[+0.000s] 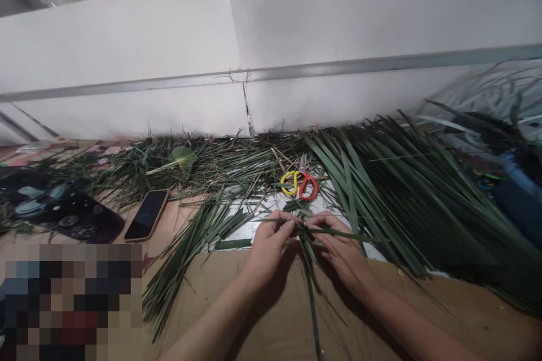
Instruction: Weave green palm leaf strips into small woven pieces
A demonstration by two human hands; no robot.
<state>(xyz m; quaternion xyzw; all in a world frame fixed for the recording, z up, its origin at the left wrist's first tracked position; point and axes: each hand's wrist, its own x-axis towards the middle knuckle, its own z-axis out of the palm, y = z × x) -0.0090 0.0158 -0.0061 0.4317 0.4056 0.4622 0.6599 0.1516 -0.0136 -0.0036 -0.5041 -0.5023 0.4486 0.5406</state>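
Note:
Both hands meet over a brown cardboard sheet point(271, 316), holding a small knot of green leaf strips point(305, 234) between them. My left hand point(273, 240) pinches its left side with thumb and finger. My right hand point(339, 245) grips the right side, and one strip points out to the right past it. Loose ends hang down toward me. Scissors point(302, 177) with one yellow and one red handle lie just beyond the hands, tips pointing away. A bundle of thin green strips point(182, 259) lies left of my left hand; long broad leaves point(381, 192) spread on the right.
A phone point(147, 215) and a dark bottle point(80, 217) lie at the left. Cut leaf scraps point(228, 161) pile along the white wall point(127, 51), with a small fan-shaped leaf point(183, 161) among them. Something blue point(519, 197) stands at the far right. The lower left corner is pixelated.

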